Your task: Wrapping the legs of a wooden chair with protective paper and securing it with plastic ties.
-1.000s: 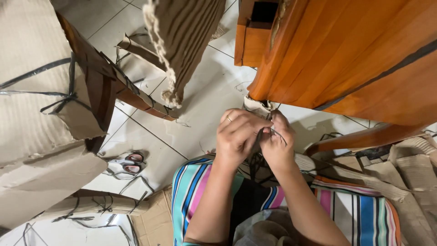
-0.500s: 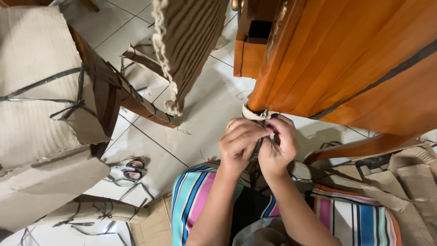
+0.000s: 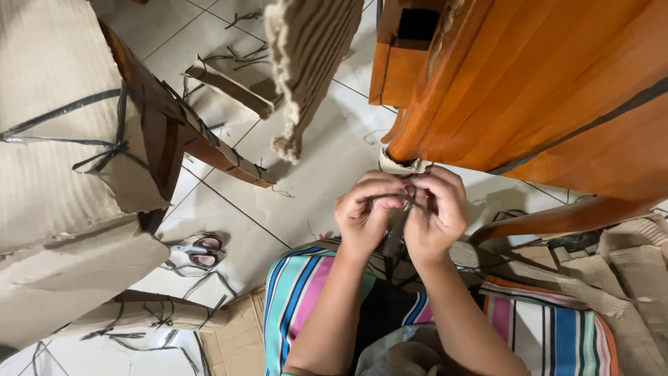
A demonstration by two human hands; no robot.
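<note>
- Left hand (image 3: 367, 212) and right hand (image 3: 437, 212) touching, fingers pinched shut on a thin dark strap (image 3: 412, 202), below the orange wooden furniture (image 3: 529, 90)
- Scissors (image 3: 198, 252) on floor tiles (image 3: 327, 167), beside cardboard-wrapped pieces (image 3: 62, 181)

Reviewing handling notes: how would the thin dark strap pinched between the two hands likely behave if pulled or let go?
The dark strap looks thin and bends between the left hand and right hand, so probably floppy and light. Similar loose pieces curl on the tiled floor, so it may hold a slight springy curve.
</note>
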